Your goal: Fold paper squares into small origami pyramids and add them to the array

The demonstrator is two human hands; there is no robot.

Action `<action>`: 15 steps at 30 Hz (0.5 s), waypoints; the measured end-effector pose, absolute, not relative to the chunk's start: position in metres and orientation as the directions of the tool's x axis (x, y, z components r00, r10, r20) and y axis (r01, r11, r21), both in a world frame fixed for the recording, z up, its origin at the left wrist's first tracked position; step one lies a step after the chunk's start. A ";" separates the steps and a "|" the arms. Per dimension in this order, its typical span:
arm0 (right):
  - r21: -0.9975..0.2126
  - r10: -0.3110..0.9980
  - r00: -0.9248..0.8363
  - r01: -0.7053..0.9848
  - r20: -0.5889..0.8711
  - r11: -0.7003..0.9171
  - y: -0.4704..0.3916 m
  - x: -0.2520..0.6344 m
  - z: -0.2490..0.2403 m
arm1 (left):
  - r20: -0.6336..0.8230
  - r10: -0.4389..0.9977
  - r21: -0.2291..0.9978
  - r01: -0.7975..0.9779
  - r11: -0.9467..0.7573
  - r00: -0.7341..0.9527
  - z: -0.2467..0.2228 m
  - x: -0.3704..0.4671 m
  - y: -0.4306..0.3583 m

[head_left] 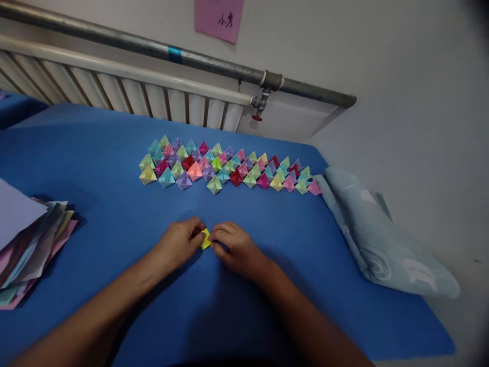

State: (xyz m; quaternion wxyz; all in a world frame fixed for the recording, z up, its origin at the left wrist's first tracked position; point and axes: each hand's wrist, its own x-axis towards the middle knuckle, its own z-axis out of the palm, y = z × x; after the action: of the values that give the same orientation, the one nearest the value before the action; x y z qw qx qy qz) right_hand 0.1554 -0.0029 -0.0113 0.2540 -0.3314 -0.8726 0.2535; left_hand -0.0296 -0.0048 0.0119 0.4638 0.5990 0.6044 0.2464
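a small folded piece of bright yellow paper sits between my two hands, out in the middle part of the blue surface, well in from its far edge and its right edge. whether it touches the surface or is lifted a little, i cannot tell. my left hand is nearly closed, thumb and fingertips pinching the paper's left side, the other fingers curled. my right hand is nearly closed too, its fingertips pinching the paper's right side, and it covers part of that edge.

beyond my hands, nearer the far edge, pointed folded paper pieces stand in close staggered rows: pale green, turquoise, lavender, pink, dark red, yellow and coral. the rows run slantwise toward the far right corner, the last pink piece just beside a folded pale blue-green blanket that lies along the right edge and leans up to the wall. at the left of the surface is a loose stack of coloured sheets, with a lavender sheet on top.

past the far edge stands a white radiator, a valve with a red handle at its right end. a metal pipe with a band of blue tape runs above, and a pink note with dark writing is higher up.
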 end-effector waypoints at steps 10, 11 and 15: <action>-0.562 0.667 -0.708 0.462 0.232 0.686 -0.002 0.154 -0.009 | -0.152 0.970 0.763 0.646 -0.005 0.187 0.009 -0.035 -0.006; -0.563 0.666 -0.709 0.461 0.232 0.686 -0.002 0.154 -0.010 | -0.117 0.976 0.725 0.687 -0.044 0.186 0.008 -0.036 -0.006; -0.554 0.674 -0.704 0.478 0.222 0.681 -0.003 0.154 -0.010 | -0.043 0.950 0.658 0.724 -0.206 0.309 0.006 -0.041 -0.006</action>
State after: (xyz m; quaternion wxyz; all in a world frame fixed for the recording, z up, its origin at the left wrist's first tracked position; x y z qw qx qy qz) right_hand 0.1540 -0.0034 -0.0096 0.2091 -0.3226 -0.8927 0.2350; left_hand -0.0412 -0.0058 0.0058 0.2964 0.7527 0.5562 0.1906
